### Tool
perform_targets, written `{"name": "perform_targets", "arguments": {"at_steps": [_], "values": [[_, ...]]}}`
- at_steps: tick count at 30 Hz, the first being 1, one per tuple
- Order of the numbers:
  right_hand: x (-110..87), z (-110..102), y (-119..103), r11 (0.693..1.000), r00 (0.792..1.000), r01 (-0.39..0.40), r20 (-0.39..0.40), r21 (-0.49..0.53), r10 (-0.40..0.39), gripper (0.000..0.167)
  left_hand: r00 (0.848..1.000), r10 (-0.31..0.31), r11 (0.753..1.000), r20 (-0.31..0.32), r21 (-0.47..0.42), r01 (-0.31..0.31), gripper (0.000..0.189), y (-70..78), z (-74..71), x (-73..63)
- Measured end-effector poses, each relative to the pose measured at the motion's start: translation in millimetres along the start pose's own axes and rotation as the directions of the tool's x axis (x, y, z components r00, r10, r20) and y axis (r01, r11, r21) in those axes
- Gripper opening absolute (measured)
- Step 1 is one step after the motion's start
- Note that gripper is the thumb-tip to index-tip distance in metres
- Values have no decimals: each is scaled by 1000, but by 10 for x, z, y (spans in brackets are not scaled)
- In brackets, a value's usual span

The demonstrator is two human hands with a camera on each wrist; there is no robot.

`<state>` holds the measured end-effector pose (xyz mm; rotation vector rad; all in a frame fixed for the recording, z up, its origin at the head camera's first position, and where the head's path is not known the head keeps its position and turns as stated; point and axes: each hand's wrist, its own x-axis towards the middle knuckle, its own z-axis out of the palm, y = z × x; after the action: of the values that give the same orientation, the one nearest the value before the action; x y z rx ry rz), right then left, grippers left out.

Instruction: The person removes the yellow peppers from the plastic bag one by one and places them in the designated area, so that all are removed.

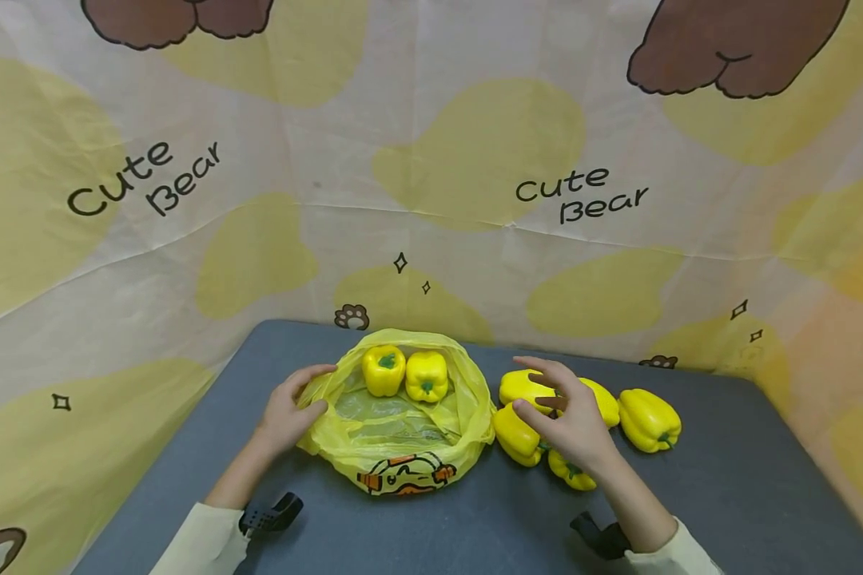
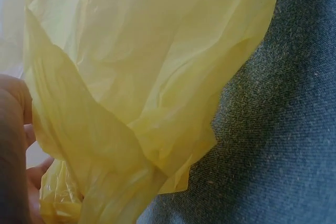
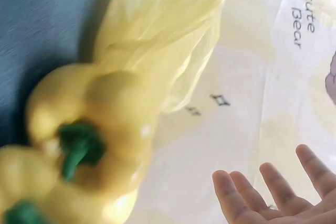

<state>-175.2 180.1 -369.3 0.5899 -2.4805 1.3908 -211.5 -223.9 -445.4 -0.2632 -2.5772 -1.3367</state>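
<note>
A yellow plastic bag (image 1: pixel 403 479) with a cartoon face stands with its mouth wide. Inside it, near the far wall, two yellow bell peppers (image 1: pixel 384 370) lie side by side. My left hand (image 1: pixel 284 415) is at the bag's left rim, thumb and fingers apart; in the left wrist view the bag film (image 2: pixel 110 119) partly hides its fingers. To the right of the bag, my right hand (image 1: pixel 571 415) hovers over a group of yellow bell peppers (image 1: pixel 516 435), fingers spread and holding nothing. The right wrist view shows one pepper (image 3: pixel 94 124) with a green stem close beside the bag.
One bell pepper (image 1: pixel 650 420) lies at the right end of the group on the dark grey table (image 1: pixel 446 535). Behind the table hangs a printed cloth (image 1: pixel 460 168) with bear drawings. Dark straps (image 1: pixel 272 513) are at both wrists.
</note>
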Motion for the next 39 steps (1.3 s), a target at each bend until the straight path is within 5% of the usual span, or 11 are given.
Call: {"name": "perform_targets", "arguments": {"at_steps": [10,21,32,39], "values": [[333,352,-187,998,998,14,61,55,-17,48,999,13,1000,-29,-15,-13,46,25,27,40],[629,827,-102,992,995,-36,96,125,24,43,999,34,999,-39,-12,-34,42,44,16,49],[812,1164,52,992,983,-109,142,-57,116,46,999,11,1000,-49,11,-10,37,77,23,53],[846,1260,113,979,986,-61,141,-193,89,41,999,-3,1000,-38,-17,2,37,92,22,42]]}}
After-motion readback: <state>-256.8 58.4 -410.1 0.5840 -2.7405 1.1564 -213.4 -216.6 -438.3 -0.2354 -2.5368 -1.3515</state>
